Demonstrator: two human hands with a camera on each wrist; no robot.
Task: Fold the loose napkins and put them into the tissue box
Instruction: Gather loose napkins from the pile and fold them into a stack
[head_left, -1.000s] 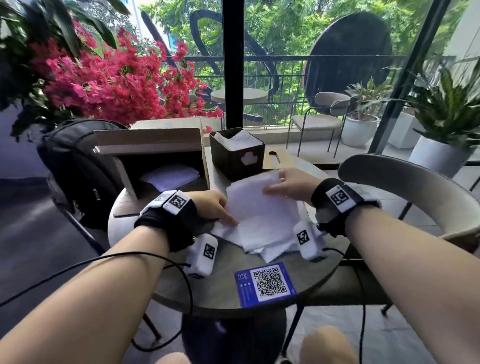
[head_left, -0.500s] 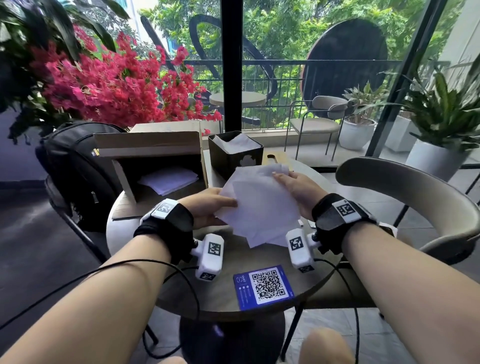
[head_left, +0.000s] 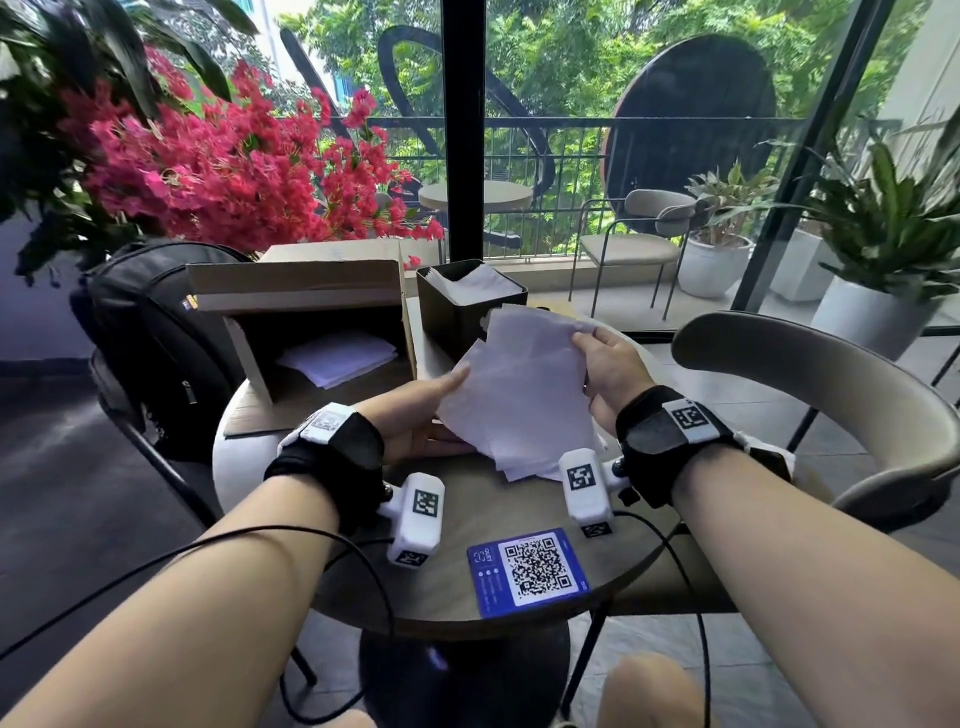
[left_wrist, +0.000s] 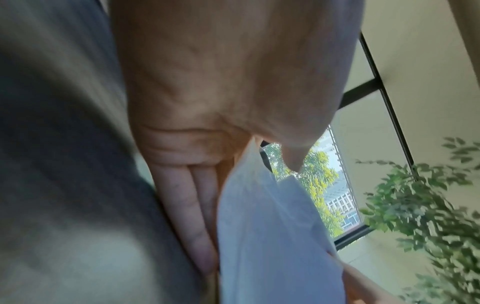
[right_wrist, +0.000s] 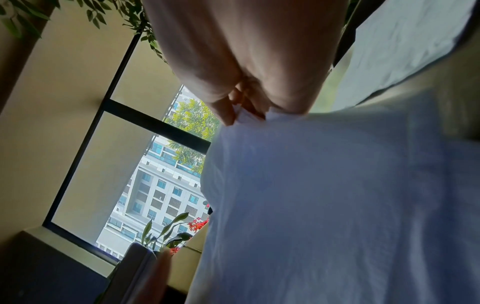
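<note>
My left hand (head_left: 415, 410) and right hand (head_left: 610, 366) each pinch an edge of the napkins (head_left: 524, 395), grip tight, stack tilted above the bench (head_left: 467, 525), just before the tissue box (head_left: 457, 312).

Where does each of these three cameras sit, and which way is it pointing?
Head: worn on the head, looking forward and down at the table, black tissue box and cardboard box; both forearms, left hand and right hand show.
Left wrist: under the left hand, looking along the fingers and up to a window.
Right wrist: under the right hand, looking up to a window.
Shared: all three show the white napkins held by both hands.
</note>
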